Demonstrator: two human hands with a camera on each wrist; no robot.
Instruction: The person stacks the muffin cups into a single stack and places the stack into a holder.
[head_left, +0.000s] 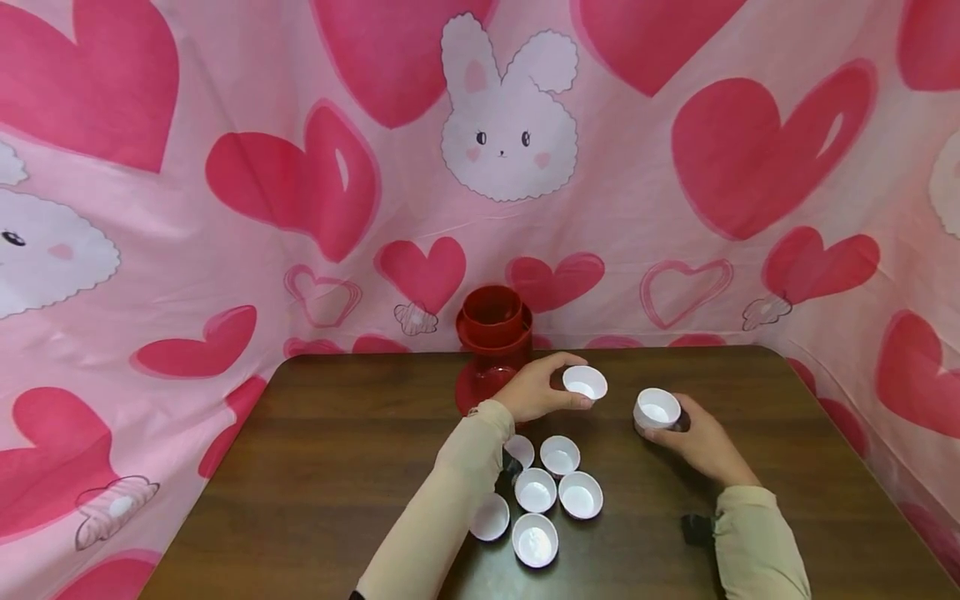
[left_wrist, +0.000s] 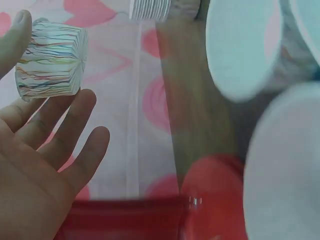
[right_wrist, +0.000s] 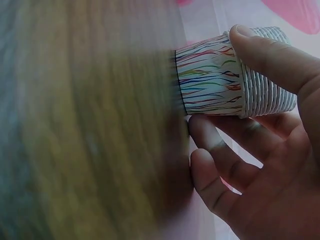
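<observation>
My left grip [head_left: 538,390] pinched a single paper cup [head_left: 585,382] just above the worktop [head_left: 337,467]; my right grip [head_left: 701,442] curled round a nested cup stack [head_left: 656,411], steadying it there. Six loose cups [head_left: 551,496] sat below, beside the red jar [head_left: 493,343].

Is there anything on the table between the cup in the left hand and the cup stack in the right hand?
No. In the head view, only bare brown table shows between the cup held by the left hand and the cup stack gripped by the right hand.
</observation>
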